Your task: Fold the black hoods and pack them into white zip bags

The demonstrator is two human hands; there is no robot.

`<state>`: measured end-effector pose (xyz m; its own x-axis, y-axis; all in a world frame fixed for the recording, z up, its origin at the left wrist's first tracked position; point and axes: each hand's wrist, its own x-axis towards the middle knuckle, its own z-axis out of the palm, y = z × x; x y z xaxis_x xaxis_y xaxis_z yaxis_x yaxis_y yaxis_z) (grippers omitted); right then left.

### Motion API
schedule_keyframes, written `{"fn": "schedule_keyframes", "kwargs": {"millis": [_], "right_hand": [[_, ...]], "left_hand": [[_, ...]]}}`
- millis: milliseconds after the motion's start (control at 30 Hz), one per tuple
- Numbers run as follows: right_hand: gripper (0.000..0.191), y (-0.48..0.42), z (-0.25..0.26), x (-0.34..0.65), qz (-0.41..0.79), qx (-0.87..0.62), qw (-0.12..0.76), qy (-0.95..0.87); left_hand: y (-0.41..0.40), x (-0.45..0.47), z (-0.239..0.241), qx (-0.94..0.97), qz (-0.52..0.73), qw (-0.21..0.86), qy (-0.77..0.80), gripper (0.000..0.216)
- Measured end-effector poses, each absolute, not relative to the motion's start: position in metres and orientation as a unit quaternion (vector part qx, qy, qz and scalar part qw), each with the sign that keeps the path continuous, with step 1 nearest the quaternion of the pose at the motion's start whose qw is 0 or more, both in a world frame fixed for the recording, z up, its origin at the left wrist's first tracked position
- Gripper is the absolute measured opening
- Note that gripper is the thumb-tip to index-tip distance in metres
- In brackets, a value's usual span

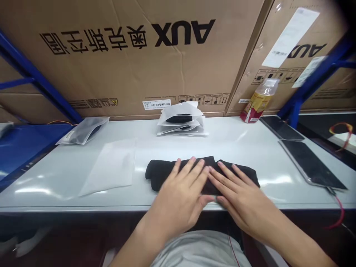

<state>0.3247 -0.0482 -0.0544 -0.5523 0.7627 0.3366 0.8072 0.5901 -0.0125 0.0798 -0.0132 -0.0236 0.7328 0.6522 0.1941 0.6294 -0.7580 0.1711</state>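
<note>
A folded black cloth lies near the front edge of the pale table. My left hand rests flat on its middle, fingers stretched out and pointing away from me. Beside it, my right hand presses flat on the cloth's right part, with its fingertips close to the left hand's. The palms cover much of the cloth, so its near side is partly hidden. To the left of the cloth lies a flat, frosted plastic bag.
At the table's back stand a pile of frosted bags with dark contents and another filled bag. A drink bottle, a phone and a cabled tablet-like device are on the right. Large cartons and blue posts border the back.
</note>
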Motion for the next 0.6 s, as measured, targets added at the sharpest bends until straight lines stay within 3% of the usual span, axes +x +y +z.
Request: {"fn": "schedule_keyframes", "kwargs": {"millis": [100, 267, 433, 600], "right_hand": [[0.061, -0.047, -0.059, 0.334, -0.038, -0.462, 0.163, -0.871], [0.054, -0.043, -0.063, 0.383, -0.051, -0.631, 0.227, -0.740], [0.037, -0.035, -0.039, 0.375, 0.069, -0.692, 0.254, -0.672], [0.053, -0.019, -0.002, 0.302, -0.084, -0.665, 0.390, -0.632]], "left_hand": [[-0.013, 0.094, -0.032, 0.929, 0.113, 0.071, 0.347, 0.064], [-0.013, 0.098, -0.044, 0.923, 0.107, 0.085, 0.361, 0.066], [-0.015, 0.114, -0.044, 0.914, 0.124, 0.085, 0.376, 0.069], [-0.008, 0.136, -0.037, 0.917, 0.137, 0.093, 0.364, 0.070]]}}
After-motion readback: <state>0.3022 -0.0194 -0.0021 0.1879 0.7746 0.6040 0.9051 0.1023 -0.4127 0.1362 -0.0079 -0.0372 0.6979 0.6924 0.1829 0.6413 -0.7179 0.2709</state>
